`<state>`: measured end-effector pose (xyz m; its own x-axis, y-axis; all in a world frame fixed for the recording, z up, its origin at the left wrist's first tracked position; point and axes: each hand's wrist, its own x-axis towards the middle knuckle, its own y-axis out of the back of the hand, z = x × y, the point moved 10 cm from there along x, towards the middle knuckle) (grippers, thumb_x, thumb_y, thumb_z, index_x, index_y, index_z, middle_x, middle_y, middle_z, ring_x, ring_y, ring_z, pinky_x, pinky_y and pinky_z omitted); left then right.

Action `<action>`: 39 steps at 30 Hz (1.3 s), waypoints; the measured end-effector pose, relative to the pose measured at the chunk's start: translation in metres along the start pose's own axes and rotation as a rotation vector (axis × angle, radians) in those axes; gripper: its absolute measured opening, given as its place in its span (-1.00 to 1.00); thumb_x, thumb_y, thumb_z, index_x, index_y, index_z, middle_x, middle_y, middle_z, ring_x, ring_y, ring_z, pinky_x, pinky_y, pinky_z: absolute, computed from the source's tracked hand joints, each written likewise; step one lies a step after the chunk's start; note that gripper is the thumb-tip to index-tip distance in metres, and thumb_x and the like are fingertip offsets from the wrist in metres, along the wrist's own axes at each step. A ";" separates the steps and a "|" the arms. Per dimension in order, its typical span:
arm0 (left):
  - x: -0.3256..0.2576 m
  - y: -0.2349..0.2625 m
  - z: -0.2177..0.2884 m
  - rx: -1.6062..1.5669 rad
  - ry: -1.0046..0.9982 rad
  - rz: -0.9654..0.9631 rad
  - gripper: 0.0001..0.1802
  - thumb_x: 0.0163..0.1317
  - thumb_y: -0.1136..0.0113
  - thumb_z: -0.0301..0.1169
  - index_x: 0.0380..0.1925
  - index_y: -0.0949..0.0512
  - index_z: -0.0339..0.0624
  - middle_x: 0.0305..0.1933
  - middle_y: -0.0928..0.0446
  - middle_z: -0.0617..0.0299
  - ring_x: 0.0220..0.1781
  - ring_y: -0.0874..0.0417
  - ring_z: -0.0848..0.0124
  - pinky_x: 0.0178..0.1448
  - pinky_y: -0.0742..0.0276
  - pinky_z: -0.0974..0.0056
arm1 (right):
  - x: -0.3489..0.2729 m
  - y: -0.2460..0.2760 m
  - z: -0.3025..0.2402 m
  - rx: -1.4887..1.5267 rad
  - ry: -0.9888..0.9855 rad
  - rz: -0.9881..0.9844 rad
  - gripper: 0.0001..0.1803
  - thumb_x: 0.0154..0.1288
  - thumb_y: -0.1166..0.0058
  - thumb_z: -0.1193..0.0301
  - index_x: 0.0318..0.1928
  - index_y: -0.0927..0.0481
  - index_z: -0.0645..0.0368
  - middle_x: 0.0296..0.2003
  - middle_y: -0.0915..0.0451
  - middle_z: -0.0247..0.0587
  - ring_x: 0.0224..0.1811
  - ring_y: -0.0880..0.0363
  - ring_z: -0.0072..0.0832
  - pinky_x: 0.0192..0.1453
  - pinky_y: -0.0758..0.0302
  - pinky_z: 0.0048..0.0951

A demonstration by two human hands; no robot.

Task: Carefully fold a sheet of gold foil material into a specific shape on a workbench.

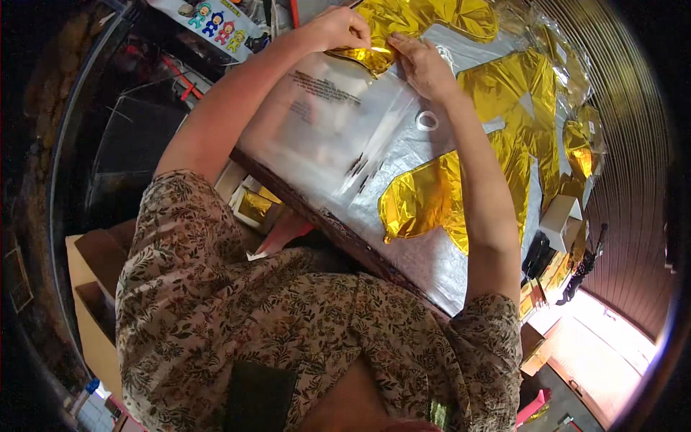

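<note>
Left hand point(337, 29): my fingers are closed, pinching the folded gold foil balloon point(371, 54) at its left edge.
Right hand point(423, 65): fingers curled down on the balloon's right side, pressing it at the mouth of the clear bag point(331, 122).
Balloon: at the far edge of the table point(432, 266), between both my hands, touching the bag.
Doing it well: I judge I should keep the fold flat and tight, hold the bag mouth wide, and slide the foil in evenly without creasing or snagging.
Nearby: more gold balloons point(504, 129) lie spread to my right.
</note>
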<state>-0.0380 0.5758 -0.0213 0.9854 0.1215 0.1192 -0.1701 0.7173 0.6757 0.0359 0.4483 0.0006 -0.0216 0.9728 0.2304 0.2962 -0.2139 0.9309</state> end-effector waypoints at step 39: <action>-0.044 0.030 0.031 -0.060 -0.082 0.051 -0.69 0.13 -0.52 -0.26 -0.19 -0.81 -0.19 -0.23 -0.74 0.19 -0.14 -0.72 0.34 0.06 -0.60 0.26 | 0.039 0.032 0.039 0.171 -0.408 0.174 -0.31 0.49 -0.15 -0.07 -0.40 -0.62 0.46 -0.55 -0.56 0.33 -0.43 -0.66 0.20 -0.29 -0.52 0.03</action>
<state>-0.0867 0.5706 0.0167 0.9715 0.1036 0.2131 -0.2168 0.7515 0.6231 0.0822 0.4831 0.0283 0.4086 0.8866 0.2169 0.4162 -0.3925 0.8202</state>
